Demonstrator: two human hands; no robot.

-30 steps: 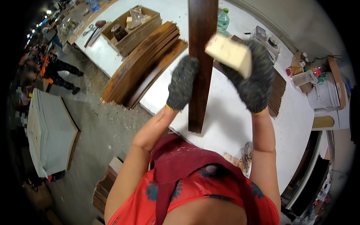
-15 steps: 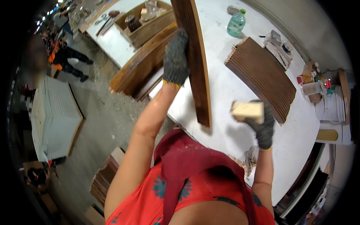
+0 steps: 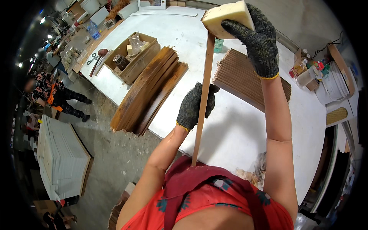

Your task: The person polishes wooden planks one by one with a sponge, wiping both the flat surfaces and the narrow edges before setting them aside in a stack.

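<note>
My left hand [image 3: 189,108], in a dark knit glove with a yellow cuff, grips a long brown wooden slat [image 3: 198,134] around its middle. The slat stands with its narrow edge toward me, its near end at my apron. High at the slat's far end, my right hand [image 3: 263,46], gloved alike, holds a pale yellow sponge block [image 3: 232,17]. The sponge meets or overlaps the slat's tip; whether they touch I cannot tell. Left of the slat lies a stack of brown slats [image 3: 147,90]. To the right, more slats [image 3: 245,80] lie side by side, partly behind my right forearm.
The white table [image 3: 230,134] carries a wooden box [image 3: 132,73] of odds and ends, with scissors [image 3: 92,58] beside it. A green bottle [image 3: 218,45] is partly hidden behind the slat. Containers [image 3: 308,73] crowd the right edge. A person [image 3: 57,94] stands on the floor at left.
My right hand has risen with the sponge from the table's right side to the slat's far end. The slat has turned from its broad face to its narrow edge, still in my left hand.
</note>
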